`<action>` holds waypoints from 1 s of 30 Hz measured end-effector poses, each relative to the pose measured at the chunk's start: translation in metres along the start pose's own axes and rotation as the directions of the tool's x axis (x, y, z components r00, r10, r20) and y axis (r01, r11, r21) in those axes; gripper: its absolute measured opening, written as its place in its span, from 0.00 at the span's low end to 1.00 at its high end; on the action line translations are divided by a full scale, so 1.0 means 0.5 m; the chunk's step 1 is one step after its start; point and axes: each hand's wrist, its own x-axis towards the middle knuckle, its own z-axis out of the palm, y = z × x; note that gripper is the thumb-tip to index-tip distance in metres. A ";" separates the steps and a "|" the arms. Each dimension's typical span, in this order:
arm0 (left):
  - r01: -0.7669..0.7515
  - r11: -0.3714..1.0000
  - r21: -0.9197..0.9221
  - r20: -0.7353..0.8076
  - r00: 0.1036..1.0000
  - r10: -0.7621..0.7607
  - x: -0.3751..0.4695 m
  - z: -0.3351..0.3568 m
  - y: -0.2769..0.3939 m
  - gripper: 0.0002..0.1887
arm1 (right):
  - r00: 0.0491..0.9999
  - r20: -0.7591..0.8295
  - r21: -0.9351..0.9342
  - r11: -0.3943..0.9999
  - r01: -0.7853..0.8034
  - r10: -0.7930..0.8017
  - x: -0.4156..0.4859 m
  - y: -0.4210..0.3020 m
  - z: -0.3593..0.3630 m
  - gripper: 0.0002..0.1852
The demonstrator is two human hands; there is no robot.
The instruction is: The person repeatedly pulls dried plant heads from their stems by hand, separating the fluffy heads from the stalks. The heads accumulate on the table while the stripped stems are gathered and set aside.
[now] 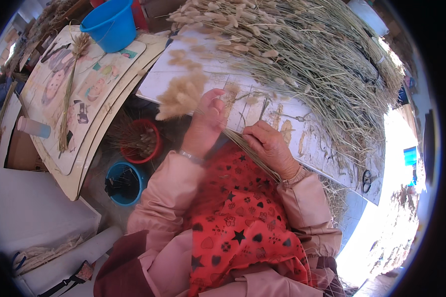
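Observation:
A bunch of dried bunny-tail grass [182,94] lies across my lap, fluffy tan heads to the upper left and stems slanting down to the right. My left hand [208,120] is around the stems just below the heads, its fingers raised and partly curled. Lower down, my right hand [269,146] pinches the thin green stems [241,141] between thumb and fingers. Beyond both hands, a large heap of the same grass [304,63] covers much of the white worktable [241,105]. Some heads near my left hand are blurred.
Black-handled scissors [367,181] lie at the table's right end. To the left, a blue bucket [109,28] and a tied grass bunch [70,89] rest on a printed board [96,107]. A red bucket [157,143] and a blue bin [139,185] stand below. A red patterned apron [241,219] covers my lap.

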 end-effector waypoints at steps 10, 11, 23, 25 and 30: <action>0.016 0.999 -0.040 -0.183 0.983 -0.023 0.021 0.009 0.002 0.20 | 0.970 -0.242 -0.084 0.995 -0.058 0.036 -0.048 0.049 -0.112 0.10; 0.046 0.998 -0.037 -0.140 0.989 -0.051 0.021 0.005 0.009 0.20 | 0.931 -0.350 -0.049 0.990 -0.131 0.106 -0.056 0.067 -0.146 0.10; 0.169 0.980 -0.105 -0.136 0.974 -0.182 0.017 0.002 -0.006 0.26 | 0.915 -0.386 -0.583 0.738 -0.339 0.115 -0.030 0.259 -0.209 0.10; 0.180 0.981 -0.079 -0.142 0.971 -0.190 0.016 0.007 -0.006 0.25 | 0.908 -0.401 -0.602 0.713 -0.359 0.119 -0.008 0.268 -0.192 0.09; 0.175 0.979 -0.101 -0.163 0.968 -0.190 0.016 0.006 -0.007 0.25 | 0.968 -0.152 -0.530 0.811 -0.249 0.198 -0.026 0.211 -0.212 0.06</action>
